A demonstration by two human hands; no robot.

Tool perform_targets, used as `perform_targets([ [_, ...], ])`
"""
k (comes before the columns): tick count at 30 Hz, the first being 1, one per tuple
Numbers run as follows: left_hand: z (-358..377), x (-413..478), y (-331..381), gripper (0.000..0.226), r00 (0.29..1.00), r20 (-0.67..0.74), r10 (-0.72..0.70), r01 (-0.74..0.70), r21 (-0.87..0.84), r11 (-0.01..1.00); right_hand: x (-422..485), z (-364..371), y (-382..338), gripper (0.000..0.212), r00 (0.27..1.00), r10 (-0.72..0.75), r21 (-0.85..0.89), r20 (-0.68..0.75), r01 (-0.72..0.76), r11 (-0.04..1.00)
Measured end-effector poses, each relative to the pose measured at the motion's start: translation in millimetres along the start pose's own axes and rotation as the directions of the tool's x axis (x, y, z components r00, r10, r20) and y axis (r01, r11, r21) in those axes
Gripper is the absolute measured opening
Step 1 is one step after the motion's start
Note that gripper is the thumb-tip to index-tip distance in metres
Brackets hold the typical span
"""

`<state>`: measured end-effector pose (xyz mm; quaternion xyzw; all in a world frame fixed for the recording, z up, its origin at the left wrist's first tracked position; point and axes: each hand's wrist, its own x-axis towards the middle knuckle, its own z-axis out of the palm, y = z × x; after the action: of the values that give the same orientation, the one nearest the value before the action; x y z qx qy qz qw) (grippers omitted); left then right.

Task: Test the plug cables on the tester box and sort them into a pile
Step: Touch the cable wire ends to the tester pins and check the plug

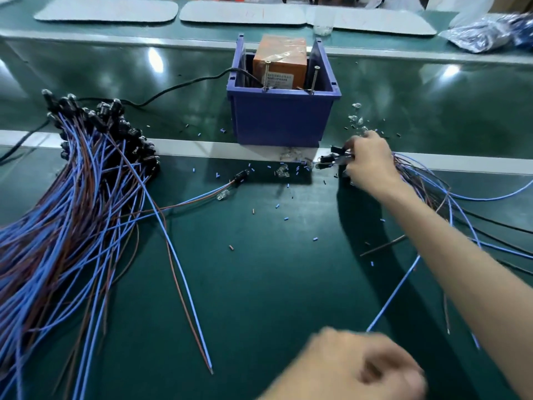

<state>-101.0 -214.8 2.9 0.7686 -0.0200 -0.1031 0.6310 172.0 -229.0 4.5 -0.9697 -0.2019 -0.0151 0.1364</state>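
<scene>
Green matting covers the table (259,284), and toward its far middle a blue bin (279,119) holds the orange tester box (281,62), with two upright screws (266,75) standing at the bin's near rim. The right hand (370,160) reaches to the unsorted bunch (427,183) on the right, just beside the bin's near right corner. Its fingers are curled round the black head of a plug cable (327,161), though whether it has one head or two is unclear. The left hand (354,368) hangs near and low, blurred, fingers curled; I cannot tell whether it holds a wire. The sorted pile (72,197) fans out on the left. To pick well, I would draw one cable free by its head and let tangled wires drop away. Its bare ends would then go to the screws, presumably the contacts.
</scene>
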Motion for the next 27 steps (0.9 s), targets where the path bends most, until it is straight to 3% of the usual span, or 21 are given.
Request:
perform_targets([
  [1,-17.6,6.7,2.5,0.028,0.982,-0.188,0.033,0.004,0.196,0.981,-5.4,6.3,1.3,0.034,0.997,-0.01,-0.019,-0.073,0.009,1.0],
  [3,-62.3,18.2,-3.1,0.022,0.847,-0.47,0.248,0.045,0.528,0.848,-18.5,14.8,-2.0,0.035,0.962,-0.095,-0.064,-0.256,0.082,0.995],
  [6,-139.7,43.2,-21.8,0.022,0.746,-0.625,0.23,0.382,0.684,0.621,-36.1,21.8,-21.0,0.023,0.886,-0.302,0.001,-0.353,0.323,0.947],
  [8,-174.7,54.7,-37.5,0.029,0.718,-0.677,0.161,0.587,0.714,0.382,-44.7,25.0,-34.1,0.016,0.867,-0.392,0.133,-0.307,0.447,0.884],
  [9,-183.0,57.8,-42.2,0.03,0.707,-0.696,0.123,0.636,0.702,0.321,-48.2,26.8,-40.0,0.015,0.87,-0.415,0.217,-0.265,0.473,0.854],
  [10,-186.6,60.5,-46.5,0.028,0.699,-0.708,0.105,0.649,0.689,0.324,-51.5,28.8,-45.6,0.015,0.878,-0.426,0.3,-0.219,0.476,0.827],
  [14,-186.3,70.8,-52.9,0.02,0.667,-0.724,0.177,0.548,0.637,0.542,-61.4,32.6,-65.4,0.018,0.913,-0.399,0.527,-0.087,0.382,0.759],
  [18,-171.6,71.2,-46.2,0.023,0.583,-0.737,0.342,0.358,0.611,0.707,-68.3,33.0,-80.8,0.017,0.933,-0.316,0.761,0.174,0.076,0.645],
  [20,-162.0,71.1,-39.9,0.02,0.605,-0.679,0.415,0.25,0.657,0.711,-73.0,32.5,-88.4,0.017,0.914,-0.299,0.866,0.275,-0.1,0.491],
  [23,-148.5,69.7,-28.6,0.031,0.647,-0.597,0.475,0.152,0.711,0.687,-78.8,27.2,-95.7,0.024,0.944,-0.233,0.955,0.234,-0.178,0.237],
  [25,-138.0,66.2,-18.9,0.044,0.62,-0.606,0.497,0.125,0.703,0.7,-83.2,20.9,-99.5,0.023,0.955,-0.188,0.971,0.231,-0.215,0.101],
  [27,-125.1,59.9,-11.3,0.052,0.536,-0.654,0.534,0.087,0.672,0.736,-85.6,14.6,-103.6,0.022,0.959,-0.139,0.967,0.248,-0.254,-0.026],
])
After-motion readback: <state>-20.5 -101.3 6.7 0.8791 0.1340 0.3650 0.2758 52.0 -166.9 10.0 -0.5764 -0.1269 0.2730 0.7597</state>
